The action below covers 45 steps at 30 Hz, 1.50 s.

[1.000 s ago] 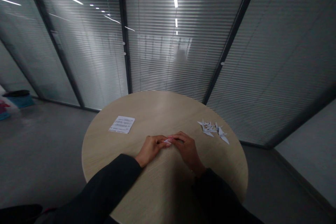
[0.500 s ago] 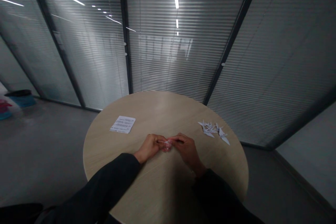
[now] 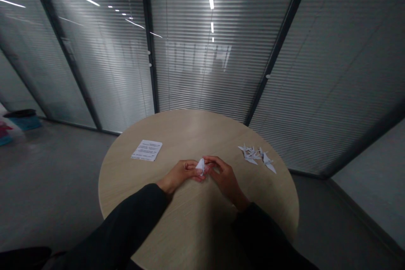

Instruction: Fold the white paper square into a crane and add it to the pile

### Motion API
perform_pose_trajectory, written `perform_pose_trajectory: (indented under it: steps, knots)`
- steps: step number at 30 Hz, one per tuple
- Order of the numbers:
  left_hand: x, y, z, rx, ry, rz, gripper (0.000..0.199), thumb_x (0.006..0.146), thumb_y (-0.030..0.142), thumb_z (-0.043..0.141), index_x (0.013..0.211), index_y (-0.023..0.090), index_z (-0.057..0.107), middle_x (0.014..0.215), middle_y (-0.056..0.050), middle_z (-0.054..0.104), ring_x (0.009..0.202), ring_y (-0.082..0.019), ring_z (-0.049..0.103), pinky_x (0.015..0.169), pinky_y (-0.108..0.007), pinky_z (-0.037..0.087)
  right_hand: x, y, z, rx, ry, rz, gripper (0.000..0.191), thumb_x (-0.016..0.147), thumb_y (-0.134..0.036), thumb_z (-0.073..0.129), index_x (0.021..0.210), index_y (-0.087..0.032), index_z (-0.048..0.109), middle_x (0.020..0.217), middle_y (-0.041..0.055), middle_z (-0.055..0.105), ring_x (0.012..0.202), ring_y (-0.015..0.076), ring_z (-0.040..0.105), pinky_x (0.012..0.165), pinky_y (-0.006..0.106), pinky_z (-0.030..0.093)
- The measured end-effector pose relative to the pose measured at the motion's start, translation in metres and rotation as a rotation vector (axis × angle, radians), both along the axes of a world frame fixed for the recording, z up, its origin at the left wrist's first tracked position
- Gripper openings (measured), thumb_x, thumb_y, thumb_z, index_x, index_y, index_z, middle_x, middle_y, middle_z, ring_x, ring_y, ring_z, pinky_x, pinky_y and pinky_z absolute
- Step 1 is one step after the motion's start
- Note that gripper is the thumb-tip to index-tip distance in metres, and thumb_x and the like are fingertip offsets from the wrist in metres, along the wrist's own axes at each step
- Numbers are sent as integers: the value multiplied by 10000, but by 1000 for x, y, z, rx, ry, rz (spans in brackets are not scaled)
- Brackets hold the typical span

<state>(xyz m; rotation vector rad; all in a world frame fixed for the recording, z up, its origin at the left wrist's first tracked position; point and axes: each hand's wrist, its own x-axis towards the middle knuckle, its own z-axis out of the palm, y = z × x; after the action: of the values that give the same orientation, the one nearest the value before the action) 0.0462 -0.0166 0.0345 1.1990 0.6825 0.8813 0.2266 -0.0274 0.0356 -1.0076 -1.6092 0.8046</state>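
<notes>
A small folded white paper (image 3: 201, 166) is held between my two hands over the near middle of the round table (image 3: 196, 126). My left hand (image 3: 181, 174) pinches its left side between thumb and fingers. From the right, my right hand (image 3: 224, 177) has its bent fingers pressed on the paper's right edge. Several folded white paper cranes (image 3: 251, 154) lie in a cluster on the table's right side. At the left lies a flat square stack of white paper (image 3: 147, 150) with printed lines on top.
Beyond the table stands a glass partition (image 3: 202, 71) with blinds and dark frames. On the grey floor at the far left is a blue bin (image 3: 27, 123) with a dark rim, beside a partly visible pink and blue item (image 3: 4, 133).
The folded paper, mostly hidden by the fingers before, now stands up into view between them. My right fingers have spread a little and shifted upward. My left hand has turned slightly.
</notes>
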Motion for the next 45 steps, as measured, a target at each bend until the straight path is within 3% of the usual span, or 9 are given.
perform_pose_trajectory:
  steps: [7,18,23,30,35,41,45]
  knots:
    - [1,-2,2,8,-17,40,434,603,349,847,908,107,655,806,-65,712,680,-145,665,724,-307,525,-1,0,-2,27,-5,-30,155,769,-333,644,865,-214,621,889,34,667,872,198,625,825,343,489]
    - [3,1,0,69,58,28,439,570,400,848,840,117,650,702,-37,693,638,-155,654,697,-319,515,-1,0,0,111,-93,-39,60,774,-259,602,814,-215,614,856,25,628,840,186,601,795,321,489]
    - [2,1,1,174,73,104,458,703,492,737,967,131,636,792,-52,686,737,-164,639,727,-320,500,-1,3,-3,118,-68,21,46,780,-262,609,779,-217,617,852,21,598,850,180,604,804,314,503]
    - [2,-1,4,304,84,215,388,791,479,649,1018,170,587,861,-28,614,793,-157,570,715,-285,443,2,6,-4,52,-3,78,95,770,-308,633,797,-218,630,890,30,602,879,184,615,820,316,508]
    - [1,-3,4,367,114,175,371,829,458,607,1081,191,553,910,-28,564,768,-145,546,686,-280,458,3,6,-3,32,9,95,99,773,-307,630,802,-212,631,872,21,604,844,176,625,793,307,517]
    - [1,-10,9,549,205,161,315,891,453,505,1027,188,607,1020,-83,554,903,-198,559,673,-293,508,2,5,-4,94,-58,48,89,796,-305,607,813,-220,625,872,27,594,838,181,604,786,313,502]
    - [2,-11,10,522,236,180,297,877,441,539,1003,176,587,991,-80,555,894,-194,569,635,-271,507,1,4,-5,120,-98,32,90,821,-308,589,821,-221,611,875,26,581,828,180,592,780,314,490]
